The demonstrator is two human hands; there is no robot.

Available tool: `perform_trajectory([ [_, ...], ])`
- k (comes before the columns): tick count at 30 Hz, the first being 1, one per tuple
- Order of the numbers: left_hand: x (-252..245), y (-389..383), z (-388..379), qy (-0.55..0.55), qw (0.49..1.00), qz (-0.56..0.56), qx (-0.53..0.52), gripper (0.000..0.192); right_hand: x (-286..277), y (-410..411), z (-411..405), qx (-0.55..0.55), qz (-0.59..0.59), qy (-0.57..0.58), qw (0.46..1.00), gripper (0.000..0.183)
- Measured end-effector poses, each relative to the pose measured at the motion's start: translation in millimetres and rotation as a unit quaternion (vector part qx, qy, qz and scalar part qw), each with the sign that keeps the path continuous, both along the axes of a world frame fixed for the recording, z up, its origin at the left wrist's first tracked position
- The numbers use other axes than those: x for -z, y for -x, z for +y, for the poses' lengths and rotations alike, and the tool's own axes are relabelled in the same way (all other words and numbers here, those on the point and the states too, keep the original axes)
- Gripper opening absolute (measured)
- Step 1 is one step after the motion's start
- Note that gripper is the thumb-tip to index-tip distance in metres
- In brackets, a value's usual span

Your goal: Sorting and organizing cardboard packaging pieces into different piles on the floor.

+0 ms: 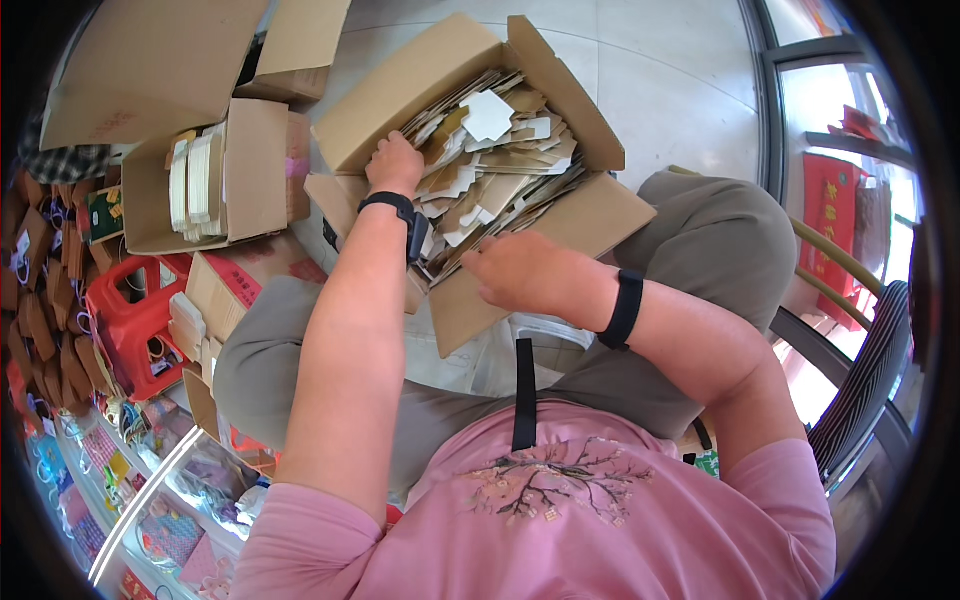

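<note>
An open cardboard box (420, 90), tilted in front of my knees, holds many flat, folded card pieces (517, 169) in white, cream and brown. On top lies a white notched card piece (487, 116). My left hand (396, 165) is at the box's left inner edge, against the card pieces, its fingertips partly hidden. My right hand (510, 270) is over the near edge of the box, by the lower flap, with its fingers bent near the ends of the cards. Whether either hand grips a card cannot be made out.
Left of the box stands another open carton (259, 169) with a stack of white cards (199, 187). A red plastic stool (139, 322) and many brown bundles (45, 300) are farther left. A striped chair (862, 367) and a glass door frame (772, 112) are at right.
</note>
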State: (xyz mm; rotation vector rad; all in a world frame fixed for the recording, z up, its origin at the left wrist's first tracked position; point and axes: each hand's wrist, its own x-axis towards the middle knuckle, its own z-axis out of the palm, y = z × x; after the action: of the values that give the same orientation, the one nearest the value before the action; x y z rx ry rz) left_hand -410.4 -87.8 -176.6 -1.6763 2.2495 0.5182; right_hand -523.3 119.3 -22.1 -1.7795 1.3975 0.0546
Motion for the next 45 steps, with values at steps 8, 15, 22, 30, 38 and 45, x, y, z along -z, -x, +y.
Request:
perform_trajectory([
  [8,31,-4,-27,-0.041,0.996,-0.061,0.044,0.036,1,1,1,0.009,0.010,0.048,0.999,0.030],
  [15,15,-2,-40,-0.034,0.996,-0.008,0.077,0.031,-1,2,5,0.021,-0.020,0.089,0.996,0.028],
  [22,-72,-17,-51,-0.127,0.977,0.171,0.012,0.035,-2,13,-8,0.048,-0.024,0.108,0.993,0.028],
  [30,-204,-41,8,-0.373,0.702,0.577,-0.187,0.043,-37,57,-59,0.398,-0.159,0.154,0.890,0.031],
  [38,-243,-67,65,-0.364,0.662,0.620,-0.211,0.040,-49,30,-44,0.404,-0.565,-0.079,0.715,0.026],
  [45,-227,-79,71,-0.276,0.671,0.661,-0.191,0.030,-46,26,-43,0.472,-0.587,-0.038,0.657,0.028],
])
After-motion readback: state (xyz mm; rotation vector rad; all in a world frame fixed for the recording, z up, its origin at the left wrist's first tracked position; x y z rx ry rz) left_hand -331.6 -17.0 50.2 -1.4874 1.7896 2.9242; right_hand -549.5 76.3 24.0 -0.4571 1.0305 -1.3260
